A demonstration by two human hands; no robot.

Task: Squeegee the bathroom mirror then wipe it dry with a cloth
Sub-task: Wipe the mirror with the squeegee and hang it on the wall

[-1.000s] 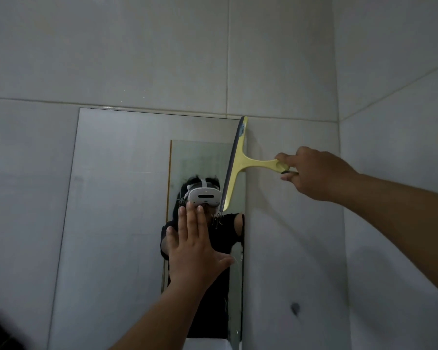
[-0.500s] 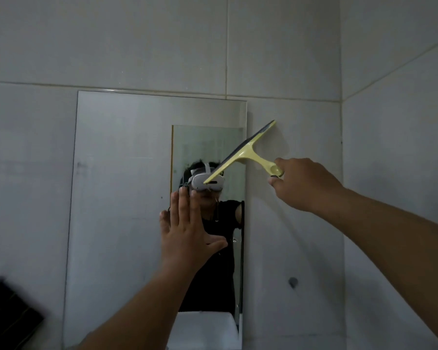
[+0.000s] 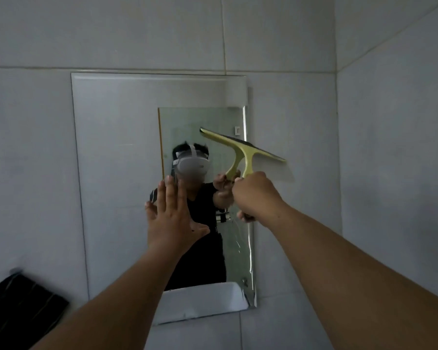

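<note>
A tall frameless mirror [image 3: 116, 147] hangs on the grey tiled wall. My right hand [image 3: 254, 195] grips the handle of a yellow squeegee [image 3: 245, 150], whose blade lies nearly level across the mirror's right edge, tilted down to the right and jutting past onto the tile. My left hand [image 3: 171, 215] is spread flat with fingers up, over the middle of the glass. Whether the palm touches the glass I cannot tell. The reflection shows a person in a black shirt wearing a white headset.
A dark folded cloth [image 3: 18, 301] sits at the lower left beside the mirror. The side wall [image 3: 395, 173] meets the mirror wall close on the right. A white basin [image 3: 202, 299] shows reflected at the mirror's foot.
The squeegee has swung from upright at the mirror's right edge to nearly level, and my right hand has moved left and down. My left hand has stayed spread before the glass.
</note>
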